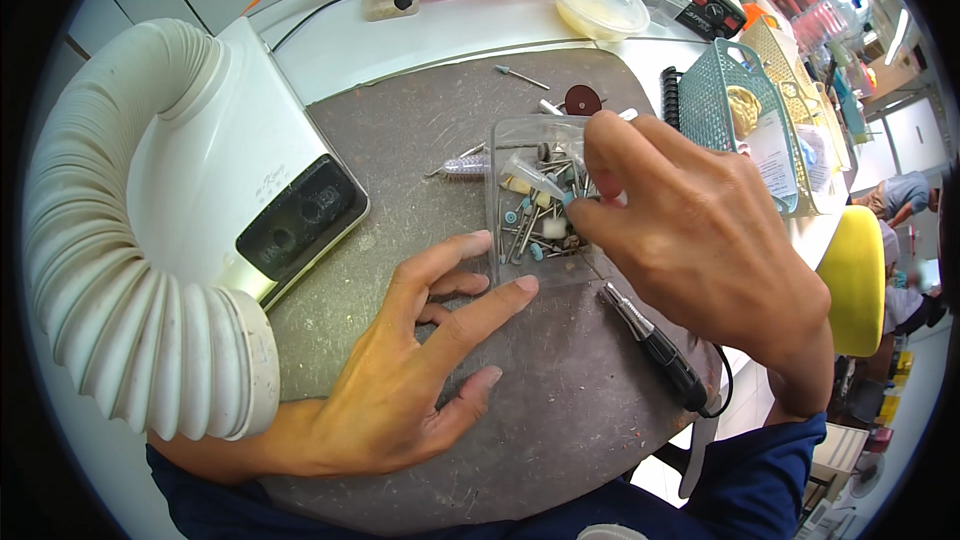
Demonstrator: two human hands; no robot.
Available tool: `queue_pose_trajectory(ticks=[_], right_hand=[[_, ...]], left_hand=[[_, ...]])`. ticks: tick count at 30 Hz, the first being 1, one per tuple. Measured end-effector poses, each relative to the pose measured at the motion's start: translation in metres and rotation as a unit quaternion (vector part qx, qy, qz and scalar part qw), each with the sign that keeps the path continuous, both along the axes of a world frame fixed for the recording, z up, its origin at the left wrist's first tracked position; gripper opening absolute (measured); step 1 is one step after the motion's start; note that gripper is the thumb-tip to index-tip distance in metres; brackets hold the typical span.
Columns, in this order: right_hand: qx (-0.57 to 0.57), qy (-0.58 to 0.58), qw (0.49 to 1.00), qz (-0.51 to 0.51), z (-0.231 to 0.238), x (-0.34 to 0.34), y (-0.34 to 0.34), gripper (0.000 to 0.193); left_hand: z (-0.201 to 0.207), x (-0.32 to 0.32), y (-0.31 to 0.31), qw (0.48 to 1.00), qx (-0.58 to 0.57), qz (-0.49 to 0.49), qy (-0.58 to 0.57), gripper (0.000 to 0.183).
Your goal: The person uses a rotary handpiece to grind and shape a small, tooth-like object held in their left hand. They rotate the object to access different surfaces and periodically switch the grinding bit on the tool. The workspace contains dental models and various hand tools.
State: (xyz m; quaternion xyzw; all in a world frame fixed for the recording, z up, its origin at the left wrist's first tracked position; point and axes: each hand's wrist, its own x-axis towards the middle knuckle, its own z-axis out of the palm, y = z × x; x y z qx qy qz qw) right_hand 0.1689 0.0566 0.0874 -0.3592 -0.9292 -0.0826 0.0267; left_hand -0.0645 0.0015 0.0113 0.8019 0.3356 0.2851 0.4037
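Note:
A clear plastic box (497,230) on the grey mat holds many small rotary tool bits (522,230) with metal shanks, some with pale blue or white heads. My right hand (700,210) is over its right side, thumb and fingers closed at the bits. A translucent tapered piece (538,178) reaches to the fingertips; what they pinch is partly hidden. My left hand (400,380) has its fingers spread, index and middle fingertips at the box's near left corner. Below the right hand lies a black and silver rotary handpiece (655,350) with a cord.
On the left stands a white machine (215,180) with a thick ribbed hose (90,270). A dark red disc (583,100) and a loose bit (522,77) lie beyond the box. Baskets (740,105) line the right. A lidded tub (600,2) stands behind. People (900,195) appear far right.

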Motion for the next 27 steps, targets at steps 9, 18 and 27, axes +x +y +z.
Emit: queue_pose_trajectory(ticks=[9,18,27], right_hand=[[0.045,0.054,0.997,0.036,-0.009,-0.003,0.002,0.012],[-0.012,-0.005,0.999,0.043,-0.011,-0.012,0.006,0.009],[-0.033,0.01,0.999,0.021,-0.007,-0.003,0.001,0.009]], left_hand=[[0.0,0.0,0.0,1.0,-0.003,0.0,-0.004,0.067],[-0.003,-0.001,0.001,1.0,0.019,-0.011,-0.014,0.068],[-0.003,0.0,0.0,1.0,0.016,-0.008,-0.023,0.069]])
